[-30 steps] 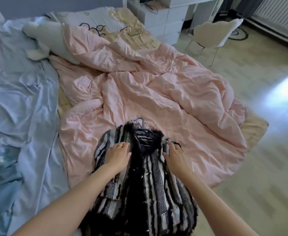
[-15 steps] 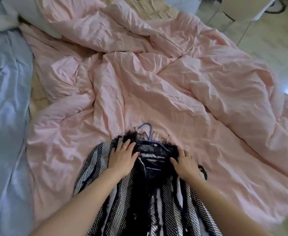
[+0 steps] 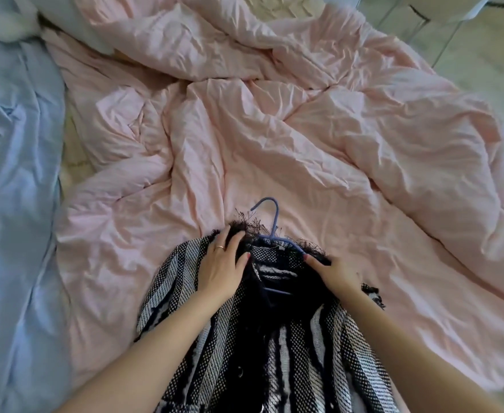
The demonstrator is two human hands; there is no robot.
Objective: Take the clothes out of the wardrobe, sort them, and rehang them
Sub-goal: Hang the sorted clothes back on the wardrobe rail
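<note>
Evidently, in the head view, the striped jacket lies at 6 o'clock on the pink duvet, on its blue hanger. It looks thick, soft and floppy; best lifted by the hanger's hook. Left hand presses flat, fingers straight. Right hand rests at the collar; whether it pinches is unclear. The hem is cut off.

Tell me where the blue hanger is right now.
In the head view, low centre: the hanger sits inside the striped jacket collar between both hands, its hook lying on the pink duvet.
</note>
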